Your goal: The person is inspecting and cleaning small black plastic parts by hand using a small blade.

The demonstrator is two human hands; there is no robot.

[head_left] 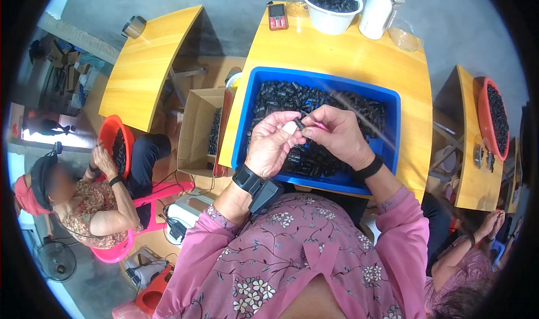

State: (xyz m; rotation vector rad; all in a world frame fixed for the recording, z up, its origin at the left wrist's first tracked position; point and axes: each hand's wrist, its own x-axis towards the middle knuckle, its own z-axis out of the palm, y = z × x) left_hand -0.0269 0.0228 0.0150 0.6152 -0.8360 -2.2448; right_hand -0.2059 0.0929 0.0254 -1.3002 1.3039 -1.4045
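Above the blue tray, my left hand pinches a small black cylindrical part between thumb and fingers. My right hand meets it from the other side, fingertips closed against the part's end. Something small and pink shows between the right fingers; its kind is too small to make out. Beneath both hands, many similar black parts fill the tray. A black band is on each wrist, the left one with a bulky block.
A white bowl of black parts, a red phone and a white jug stand at the table's far edge. Left of the table is a cardboard box. A co-worker sits left with an orange basin; another works at right.
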